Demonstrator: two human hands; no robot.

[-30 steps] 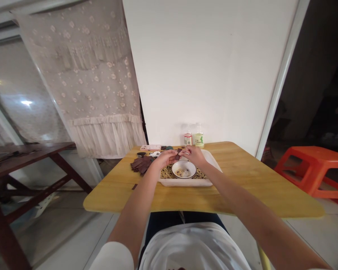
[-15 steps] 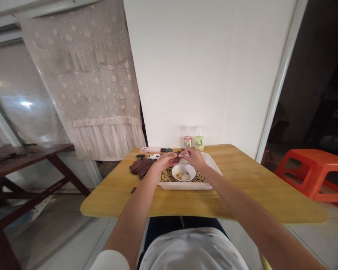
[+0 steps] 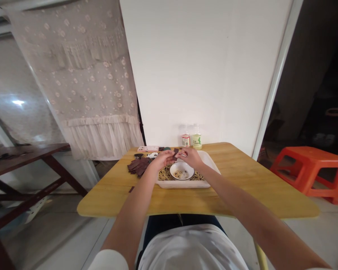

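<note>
My left hand [image 3: 163,159] is closed around a small flat dark brown piece [image 3: 176,152], held above the far rim of a bowl. Right beside it, my right hand [image 3: 192,157] is pinched, its fingertips at the piece's edge; what they hold is too small to tell. Below both hands stands a white bowl [image 3: 189,171] with a dark rim and some pale grains in it. It rests among mixed yellow and black grains [image 3: 163,174] in a white tray [image 3: 183,185]. Left of my left hand lies a heap of similar dark brown pieces [image 3: 138,166].
On the wooden table [image 3: 242,187], two bottles [image 3: 197,139] stand against the wall. A pink case [image 3: 148,149] and a white item [image 3: 152,155] lie behind the heap. One loose brown piece [image 3: 131,189] lies near the left front. An orange stool [image 3: 312,168] stands at right.
The view has shifted slightly. My hands stay together above the bowl, and the brown piece now stands more upright between them.
</note>
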